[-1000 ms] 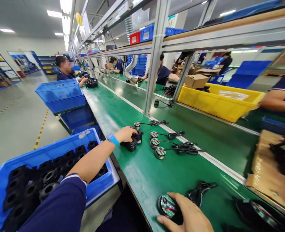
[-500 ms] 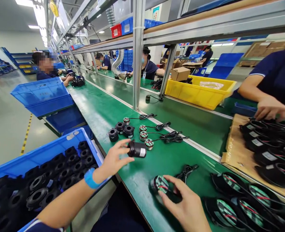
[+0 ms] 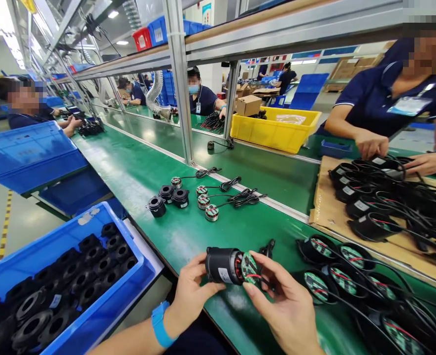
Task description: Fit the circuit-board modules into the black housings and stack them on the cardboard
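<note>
My left hand [image 3: 193, 286], with a blue band at its wrist, grips a black cylindrical motor housing [image 3: 218, 265] that carries a white label. Between the fingers of my right hand [image 3: 286, 301] is a round motor core with a green circuit board [image 3: 251, 268] and red wires. The core's far end meets the housing's open mouth and seems partly inside it. A black cable [image 3: 267, 248] trails behind my right fingers. Right of that hand, several housings with green boards inside [image 3: 316, 286] rest on the green bench [image 3: 173, 236].
Farther along the bench stand black housings [image 3: 156, 206] and loose cores [image 3: 212, 213] with coiled cables. A blue bin [image 3: 129, 246] full of housings is at left. Across the bench, a co-worker's hands [image 3: 373, 144] work over cardboard [image 3: 323, 197] bearing housings. A metal post [image 3: 179, 98] rises mid-bench.
My left hand has brought the housing down and right to the core in my right hand, and the two parts now meet. The camera view has turned to the right.
</note>
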A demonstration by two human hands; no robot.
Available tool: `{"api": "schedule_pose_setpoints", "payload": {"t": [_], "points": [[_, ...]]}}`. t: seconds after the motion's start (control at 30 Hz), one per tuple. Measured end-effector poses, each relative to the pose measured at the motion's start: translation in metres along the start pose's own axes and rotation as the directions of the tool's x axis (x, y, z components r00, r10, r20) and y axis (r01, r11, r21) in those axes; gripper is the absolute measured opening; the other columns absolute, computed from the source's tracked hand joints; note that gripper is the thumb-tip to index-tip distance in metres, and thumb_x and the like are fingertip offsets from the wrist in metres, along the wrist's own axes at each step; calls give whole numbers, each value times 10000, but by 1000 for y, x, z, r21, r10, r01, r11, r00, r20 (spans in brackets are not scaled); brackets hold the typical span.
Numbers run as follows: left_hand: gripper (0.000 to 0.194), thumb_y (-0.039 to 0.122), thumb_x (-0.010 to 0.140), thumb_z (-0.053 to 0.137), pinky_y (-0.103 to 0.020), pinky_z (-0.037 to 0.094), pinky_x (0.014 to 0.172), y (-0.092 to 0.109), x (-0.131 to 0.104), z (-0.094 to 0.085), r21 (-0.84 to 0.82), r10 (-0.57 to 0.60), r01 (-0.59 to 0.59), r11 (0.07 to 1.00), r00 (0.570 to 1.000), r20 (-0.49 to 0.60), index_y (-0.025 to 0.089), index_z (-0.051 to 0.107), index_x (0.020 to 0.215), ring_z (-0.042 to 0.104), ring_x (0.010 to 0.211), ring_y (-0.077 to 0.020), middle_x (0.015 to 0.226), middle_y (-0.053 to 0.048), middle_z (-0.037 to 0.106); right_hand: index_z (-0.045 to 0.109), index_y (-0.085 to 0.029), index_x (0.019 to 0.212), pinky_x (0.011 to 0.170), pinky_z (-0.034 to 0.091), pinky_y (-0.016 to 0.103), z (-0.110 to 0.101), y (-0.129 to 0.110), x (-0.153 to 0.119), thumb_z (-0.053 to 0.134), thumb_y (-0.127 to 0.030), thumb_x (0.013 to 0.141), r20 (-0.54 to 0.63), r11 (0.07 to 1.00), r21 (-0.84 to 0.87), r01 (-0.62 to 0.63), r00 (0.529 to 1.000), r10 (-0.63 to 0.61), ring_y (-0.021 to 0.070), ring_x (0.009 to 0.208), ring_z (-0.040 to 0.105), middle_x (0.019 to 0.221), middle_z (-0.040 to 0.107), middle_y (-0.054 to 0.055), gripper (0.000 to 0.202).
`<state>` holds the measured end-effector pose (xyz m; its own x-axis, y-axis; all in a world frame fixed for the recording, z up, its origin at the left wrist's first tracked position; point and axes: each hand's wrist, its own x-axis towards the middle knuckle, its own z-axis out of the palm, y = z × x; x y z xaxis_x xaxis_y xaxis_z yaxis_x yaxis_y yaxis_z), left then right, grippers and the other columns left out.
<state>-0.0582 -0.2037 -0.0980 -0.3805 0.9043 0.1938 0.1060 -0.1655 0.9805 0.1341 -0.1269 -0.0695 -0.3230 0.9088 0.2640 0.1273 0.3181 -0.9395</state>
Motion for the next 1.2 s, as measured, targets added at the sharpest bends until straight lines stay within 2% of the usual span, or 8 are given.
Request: {"api": "schedule_pose_setpoints", "payload": {"t": [0.2,0.4,0.47,0.57,0.67,0.9,1.03,1.2], "points": [[251,440,692,893,-481,605,932,-10,-5,17,-17,-20,18,1000,997,-74,320,847,908,712,1013,-344,1093,-81,752,637,-224,1143,747,614,258,7,-3,11,697,-448,890,70,998,48,40,997,-43,194,948,717,1250,681,119,343],[204,432,786,810,-494,608,891,-8,-11,18,57,-5,3,998,999,52,393,826,985,713,973,-354,1080,-50,753,435,-220,1398,586,629,250,14,2,-2,848,-472,759,40,960,-194,203,979,-199,212,779,767,1091,760,114,802],[343,432,777,831,-505,559,1004,-8,-5,3,131,39,-54,990,992,117,386,790,1115,684,1100,-361,1199,-53,732,387,-238,1492,710,658,301,14,3,-2,820,-427,811,4,918,-258,302,950,-311,241,898,776,1162,750,121,829],[616,433,698,903,-532,478,1094,-17,9,-27,193,92,-80,978,994,-56,322,695,1267,631,1207,-359,1291,-95,685,397,-321,1537,938,623,377,19,10,3,782,-348,859,130,802,-356,480,875,-466,267,1109,727,1340,681,93,780],[625,424,782,845,-467,504,1045,-28,22,-47,96,41,-17,995,966,-256,268,582,1328,649,1147,-283,1278,-112,652,510,-339,1480,838,653,345,31,22,8,767,-360,867,345,711,-486,508,859,-377,260,1038,754,1251,729,68,666],[542,382,789,841,-372,511,981,-33,26,-45,-71,-38,18,997,955,-293,258,568,1241,643,1065,-213,1226,-77,615,359,-313,1575,880,636,320,33,19,7,733,-331,906,275,697,-440,566,824,-495,236,1088,736,1389,645,107,767],[532,361,755,865,-374,517,973,-32,25,-46,-110,-43,11,994,954,-298,251,584,1193,634,1053,-212,1184,-68,613,491,-329,1502,781,658,306,33,18,10,678,-384,942,367,691,-499,523,850,-378,219,927,779,1261,724,67,593],[536,346,741,874,-366,514,956,-32,25,-45,-137,-54,12,991,950,-309,239,581,1177,634,1027,-211,1073,-55,625,438,-308,1538,883,637,314,32,20,8,725,-349,909,301,702,-458,545,838,-454,243,1078,740,1375,658,78,693]]}}
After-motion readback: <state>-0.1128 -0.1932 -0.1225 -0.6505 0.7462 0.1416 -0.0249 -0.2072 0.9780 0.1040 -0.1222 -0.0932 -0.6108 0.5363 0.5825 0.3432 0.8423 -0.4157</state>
